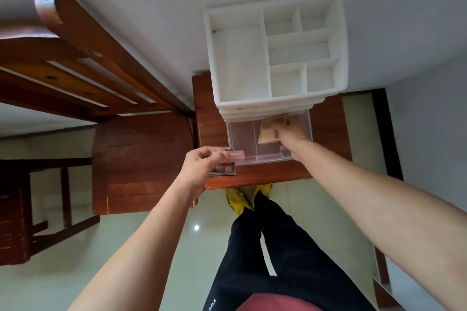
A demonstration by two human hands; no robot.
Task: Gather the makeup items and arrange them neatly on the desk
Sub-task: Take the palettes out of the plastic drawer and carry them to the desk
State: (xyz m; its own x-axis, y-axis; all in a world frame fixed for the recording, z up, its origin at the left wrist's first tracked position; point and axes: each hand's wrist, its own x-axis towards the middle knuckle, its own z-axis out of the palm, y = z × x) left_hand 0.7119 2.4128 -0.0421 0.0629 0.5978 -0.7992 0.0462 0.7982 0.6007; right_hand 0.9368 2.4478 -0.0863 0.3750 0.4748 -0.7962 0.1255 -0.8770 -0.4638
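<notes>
A white organizer (275, 53) with several empty top compartments stands on a small wooden desk (252, 179). Its clear bottom drawer (242, 139) is pulled out toward me. My right hand (293, 141) reaches into the drawer's right half and grips a tan palette (267, 134) there. My left hand (202, 166) holds an open eyeshadow palette (227, 166) with a pink lid at the desk's front left corner, just left of the drawer. My fingers hide part of each palette.
A wooden chair (121, 134) stands close to the left of the desk, against the white wall. My legs and yellow shoes (237, 199) are right at the desk's front edge. A dark doorway edge (386, 134) runs along the right.
</notes>
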